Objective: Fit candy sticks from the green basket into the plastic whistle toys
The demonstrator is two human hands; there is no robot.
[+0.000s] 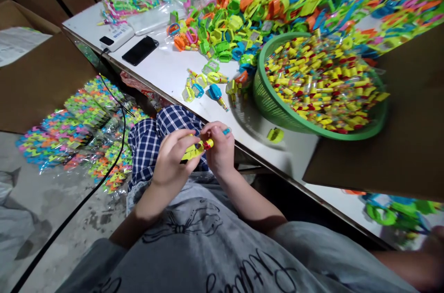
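Note:
Over my lap, my left hand (174, 158) is closed around a yellow toy watch (192, 152). Close beside it, my right hand (221, 149) pinches a small red-and-yellow tube (208, 144) against the watch; a light-blue tip pokes out by the thumb. The fingers partly cover both pieces. On the table edge ahead lie several toy watches with tubes attached, among them a blue watch (214, 92). A green basket (262, 59) full of small yellow-and-red tubes stands to the right, with a lone yellow-green watch (275, 135) in front of it.
Colourful toy watches (222, 25) are heaped along the back of the white table (163, 69). A black phone (140, 50) and a white device (117, 36) with a cable lie at left. Cardboard (381, 163) leans at right, near another person's blurred arm. Bagged pieces (69, 131) cover the floor.

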